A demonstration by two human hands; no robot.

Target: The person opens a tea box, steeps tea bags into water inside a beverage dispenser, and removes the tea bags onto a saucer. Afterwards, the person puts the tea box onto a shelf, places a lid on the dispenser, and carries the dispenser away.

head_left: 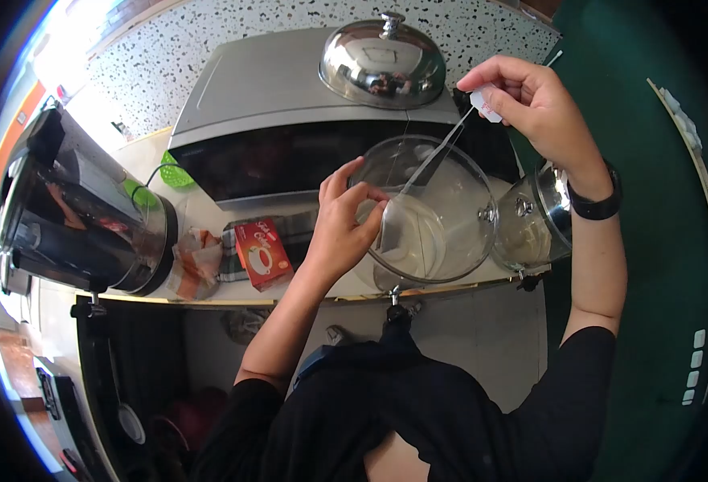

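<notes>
Above the open glass drink dispenser [487, 181], my right hand [543, 108] pinches a white paper tag [487, 106] with red print. A pale string [442, 149] runs tight from the tag down to my left hand [346, 213]. The thumb and index finger of my left hand close on the string's lower end, over the dispenser's left rim. The tea bag itself cannot be made out. A small tap [395, 297] sits at the dispenser's front. To the left lies a red tea box [263, 255] with a cup pictured on it.
A domed metal lid [382, 68] rests on the grey microwave [266, 80] behind. On the right stands a second glass dispenser [523, 237] with a metal lid. A large dark-and-silver dispenser [89, 217], a crumpled wrapper [196, 265] and a checked cloth [298, 229] occupy the left.
</notes>
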